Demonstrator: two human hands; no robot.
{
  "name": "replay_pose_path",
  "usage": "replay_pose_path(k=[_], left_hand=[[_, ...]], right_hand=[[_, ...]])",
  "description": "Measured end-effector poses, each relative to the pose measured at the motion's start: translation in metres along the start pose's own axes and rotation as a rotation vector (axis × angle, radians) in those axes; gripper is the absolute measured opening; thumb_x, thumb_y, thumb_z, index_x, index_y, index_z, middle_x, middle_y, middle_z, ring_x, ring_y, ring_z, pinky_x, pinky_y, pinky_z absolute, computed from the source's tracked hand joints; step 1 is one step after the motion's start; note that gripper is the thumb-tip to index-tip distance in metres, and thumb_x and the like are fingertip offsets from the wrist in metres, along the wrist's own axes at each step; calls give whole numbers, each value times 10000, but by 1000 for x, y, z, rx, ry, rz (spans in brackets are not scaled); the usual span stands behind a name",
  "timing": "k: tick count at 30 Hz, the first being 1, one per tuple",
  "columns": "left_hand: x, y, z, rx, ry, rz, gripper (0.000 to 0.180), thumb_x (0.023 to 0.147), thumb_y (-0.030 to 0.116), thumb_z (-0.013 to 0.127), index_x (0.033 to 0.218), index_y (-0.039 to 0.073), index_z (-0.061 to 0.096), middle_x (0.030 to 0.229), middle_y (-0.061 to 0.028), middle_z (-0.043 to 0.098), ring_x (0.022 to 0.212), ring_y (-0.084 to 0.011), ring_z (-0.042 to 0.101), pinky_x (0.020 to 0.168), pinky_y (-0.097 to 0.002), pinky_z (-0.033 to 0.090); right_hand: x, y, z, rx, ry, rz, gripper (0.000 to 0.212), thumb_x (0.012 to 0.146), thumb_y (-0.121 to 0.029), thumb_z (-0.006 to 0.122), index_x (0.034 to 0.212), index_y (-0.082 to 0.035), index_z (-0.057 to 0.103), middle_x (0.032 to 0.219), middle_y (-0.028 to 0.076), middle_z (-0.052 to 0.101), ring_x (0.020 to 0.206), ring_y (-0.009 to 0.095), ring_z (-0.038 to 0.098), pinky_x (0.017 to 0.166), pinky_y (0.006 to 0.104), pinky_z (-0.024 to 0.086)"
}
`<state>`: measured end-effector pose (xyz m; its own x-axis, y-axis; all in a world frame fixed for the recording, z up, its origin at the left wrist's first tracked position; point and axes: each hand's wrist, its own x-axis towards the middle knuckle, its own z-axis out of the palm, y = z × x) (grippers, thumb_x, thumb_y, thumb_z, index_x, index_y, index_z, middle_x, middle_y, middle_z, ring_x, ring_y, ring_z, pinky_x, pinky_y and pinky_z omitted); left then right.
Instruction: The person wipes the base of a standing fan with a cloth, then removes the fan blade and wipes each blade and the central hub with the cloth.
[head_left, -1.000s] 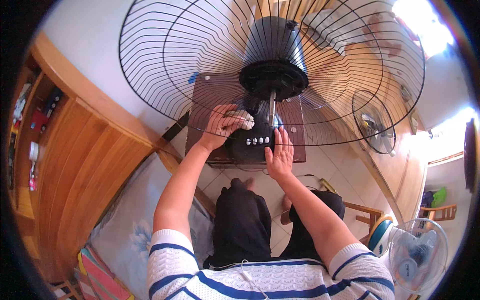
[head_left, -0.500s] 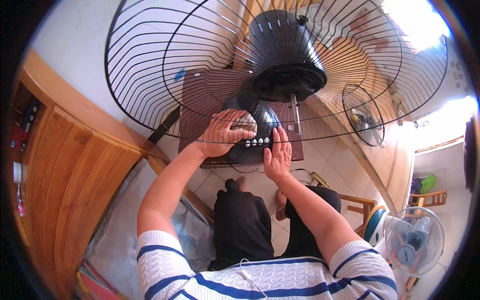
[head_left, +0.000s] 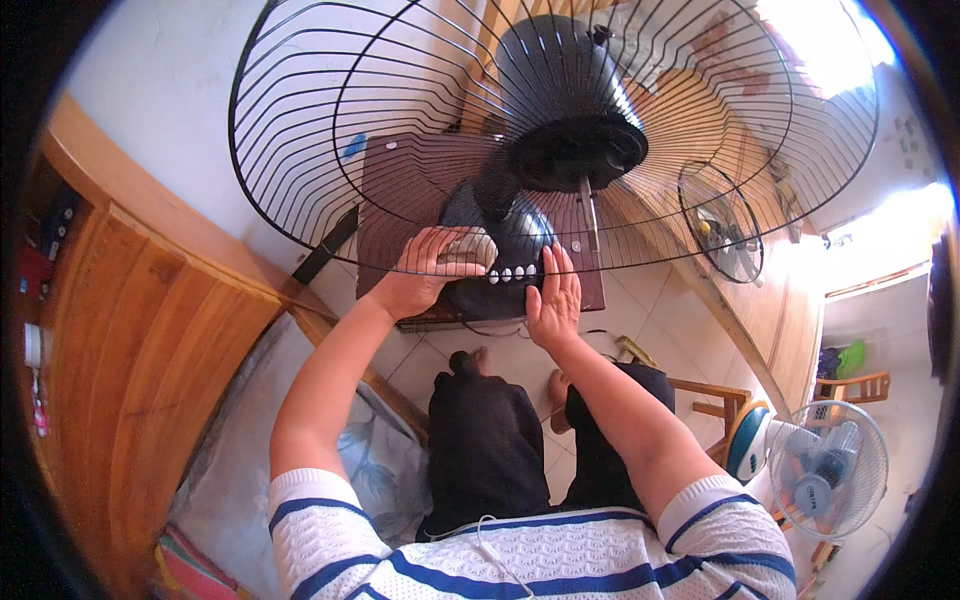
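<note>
A black electric fan stands before me, its wire rear grille [head_left: 300, 215] wide and its motor housing [head_left: 565, 75] showing a bare metal shaft [head_left: 588, 215]; no blades are on it. My left hand [head_left: 420, 272] is closed around a greyish wad, seemingly a folded cloth [head_left: 470, 248], and presses it to the left side of the fan's base [head_left: 530, 228]. Beside the white buttons [head_left: 513, 274], my right hand [head_left: 557, 300] lies with fingers stretched out against the right side of the base. The grille's lower rim passes in front of both hands.
The fan stands on a dark reddish-brown stand [head_left: 385, 190]. At the right are a wooden table [head_left: 765, 330], a black ring-shaped grille [head_left: 720, 222], and a small white fan [head_left: 828, 475]. Wooden panelling [head_left: 150, 370] and a grey-covered seat [head_left: 250, 450] are at the left.
My left hand and the cloth have slid leftward along the base, away from the buttons. My right hand stays at the base's right side. The whole view has shifted slightly.
</note>
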<state>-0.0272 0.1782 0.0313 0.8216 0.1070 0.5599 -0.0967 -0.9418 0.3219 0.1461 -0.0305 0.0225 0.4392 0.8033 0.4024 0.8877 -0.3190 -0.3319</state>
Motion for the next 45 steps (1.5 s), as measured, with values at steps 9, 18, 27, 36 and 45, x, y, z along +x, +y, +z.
replay_pose_path(k=[9,18,27,36,45], left_hand=[[-25,6,-40,38,-156,-118,412,836,52,508,1137,243,714,1414,-87,492,1229,-306,444,1055,-414,316],[55,-57,-14,453,195,-44,327,845,-13,547,1149,63,639,1149,-78,637,1107,-273,558,987,-389,423],[37,-58,15,422,83,-107,408,836,10,534,1231,81,606,1256,-93,607,1159,-286,555,1044,-415,407],[-19,7,5,438,82,-430,283,819,72,553,1073,58,677,1089,-167,601,1044,-360,545,921,-479,433],[-34,69,-35,178,137,-567,217,821,54,586,1011,59,690,1024,-170,568,1009,-368,525,882,-457,424]], right_hand=[[-3,0,0,27,17,10,673,899,-305,498,1471,-18,292,1521,199,295,1389,377,299,1127,480,237],[-2,-1,-1,-3,2,22,704,883,-338,508,1472,-21,289,1521,193,295,1387,382,294,1123,490,237],[-4,-1,-2,-2,-7,54,710,864,-314,539,1467,-23,306,1504,204,316,1374,385,312,1112,492,251],[-3,0,3,-13,35,25,702,880,-320,521,1478,-35,288,1517,198,295,1382,380,301,1119,490,238],[-2,-2,1,22,13,35,683,888,-293,506,1476,-22,288,1532,195,274,1380,389,302,1127,484,228]])
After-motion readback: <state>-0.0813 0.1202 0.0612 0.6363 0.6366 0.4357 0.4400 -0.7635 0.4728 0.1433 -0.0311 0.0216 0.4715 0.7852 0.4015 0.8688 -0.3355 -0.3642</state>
